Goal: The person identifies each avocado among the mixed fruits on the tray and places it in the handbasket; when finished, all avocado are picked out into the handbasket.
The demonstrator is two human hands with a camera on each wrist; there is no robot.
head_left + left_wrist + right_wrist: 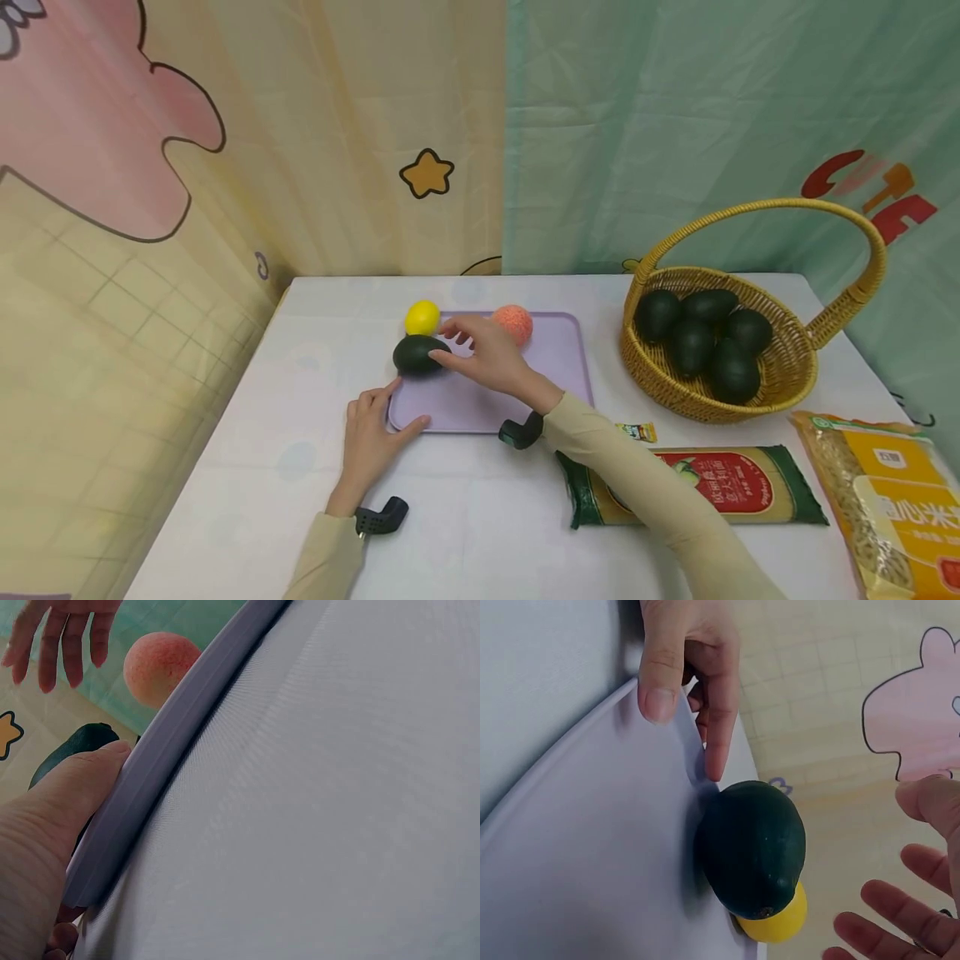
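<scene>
A lilac tray [480, 408] lies on the table with a dark green avocado [417, 357] at its left edge. Behind the avocado is a lemon [422, 317], and a pink peach [516, 323] sits toward the tray's back. My left hand [372, 437] grips the front-left corner of the tray, its thumb [90, 776] over the rim and the fingers along the outer side. My right hand [487, 354] hovers above the tray beside the avocado. In the right wrist view the right hand's fingers [900, 907] are spread, hold nothing, and are apart from the avocado [751, 851].
At the right stands a wicker basket [637, 367] with a tall handle, holding several avocados [692, 343]. In front of it lie a small wrapped packet [637, 432], a pasta pack [735, 483] partly under the right forearm, and a yellow grain bag [885, 500]. Curtains hang behind the table.
</scene>
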